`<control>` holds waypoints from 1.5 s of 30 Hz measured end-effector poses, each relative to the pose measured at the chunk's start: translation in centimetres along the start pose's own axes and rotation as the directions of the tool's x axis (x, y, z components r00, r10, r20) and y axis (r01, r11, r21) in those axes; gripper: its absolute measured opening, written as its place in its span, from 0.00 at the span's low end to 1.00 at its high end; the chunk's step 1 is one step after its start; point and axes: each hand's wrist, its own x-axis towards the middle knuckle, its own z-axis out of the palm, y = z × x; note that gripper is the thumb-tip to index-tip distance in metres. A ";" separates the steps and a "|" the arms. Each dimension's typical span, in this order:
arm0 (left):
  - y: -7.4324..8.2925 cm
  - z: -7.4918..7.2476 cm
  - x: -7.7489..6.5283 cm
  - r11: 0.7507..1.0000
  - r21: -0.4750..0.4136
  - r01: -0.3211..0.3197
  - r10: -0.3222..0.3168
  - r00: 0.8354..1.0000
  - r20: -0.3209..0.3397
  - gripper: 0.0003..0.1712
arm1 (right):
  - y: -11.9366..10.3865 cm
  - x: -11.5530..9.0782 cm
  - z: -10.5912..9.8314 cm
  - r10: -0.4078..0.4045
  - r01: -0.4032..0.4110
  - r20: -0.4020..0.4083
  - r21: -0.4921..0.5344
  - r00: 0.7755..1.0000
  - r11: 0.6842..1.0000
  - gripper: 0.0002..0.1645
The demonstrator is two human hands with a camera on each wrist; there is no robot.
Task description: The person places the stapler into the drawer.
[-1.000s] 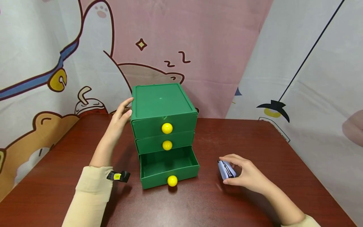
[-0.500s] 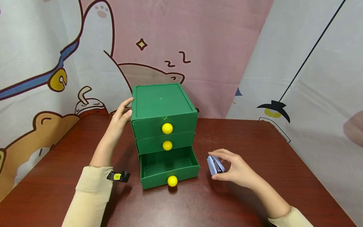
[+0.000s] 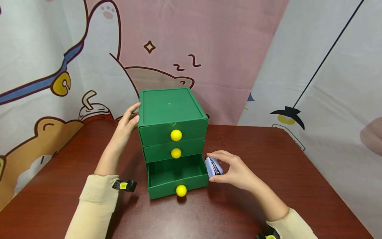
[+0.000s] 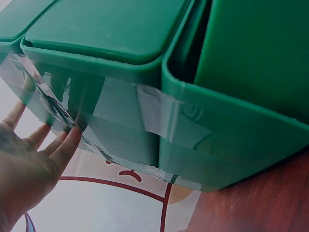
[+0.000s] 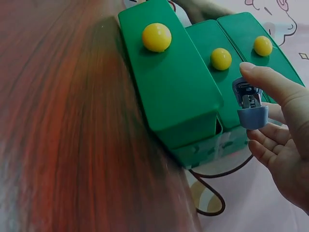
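A green three-drawer cabinet (image 3: pixel 168 106) with yellow knobs stands on the table. Its bottom drawer (image 3: pixel 167 191) is pulled out and shows a bare inside, while the two upper drawers are closed. My left hand (image 3: pixel 123 127) rests against the cabinet's left side; in the left wrist view its extended fingers (image 4: pixel 65 150) touch the side wall, which carries clear tape. My right hand (image 3: pixel 235 169) pinches a small light-blue stapler (image 3: pixel 213 166) between thumb and fingers. The stapler is beside the right wall of the open drawer, partly overlapping it in the head view.
The brown wooden table (image 3: pixel 185 222) extends around the cabinet on both sides and in front. Behind it hangs a cartoon-printed cloth (image 3: pixel 221 59). A dark strap with a yellow marker (image 3: pixel 123 186) sits at the left cuff.
My right hand has carried the stapler leftward and slightly up the view, from over the table to the drawer's right edge. The left hand and the cabinet have stayed put.
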 end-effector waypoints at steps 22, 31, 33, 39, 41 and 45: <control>0.1 -0.1 0.0 1.000 0.006 0.004 -0.004 1.000 -0.005 0.30 | -0.7 3.3 3.1 0.000 -0.001 0.005 0.041 1.000 0.999 0.40; 0.0 -0.1 -0.1 1.000 0.017 -0.001 0.001 1.000 -0.012 0.31 | -0.6 3.5 3.9 0.013 -0.013 -0.009 0.006 1.000 1.000 0.38; 0.0 -0.1 -0.1 1.000 0.019 0.000 0.001 1.000 -0.012 0.31 | -0.7 3.5 3.9 0.023 -0.023 -0.002 -0.009 1.000 1.000 0.39; 0.0 0.0 -0.1 1.000 0.017 0.000 0.000 1.000 -0.012 0.31 | -0.9 3.2 4.1 0.071 -0.071 0.016 -0.028 0.997 0.997 0.40; 0.0 0.0 0.0 1.000 0.017 0.000 0.000 1.000 -0.011 0.31 | -0.8 3.2 4.2 0.073 -0.072 0.018 -0.032 0.997 0.997 0.37; 0.0 0.0 0.0 1.000 0.018 0.002 -0.002 1.000 -0.009 0.31 | -0.6 3.3 4.3 0.069 -0.068 0.012 -0.033 0.998 0.997 0.27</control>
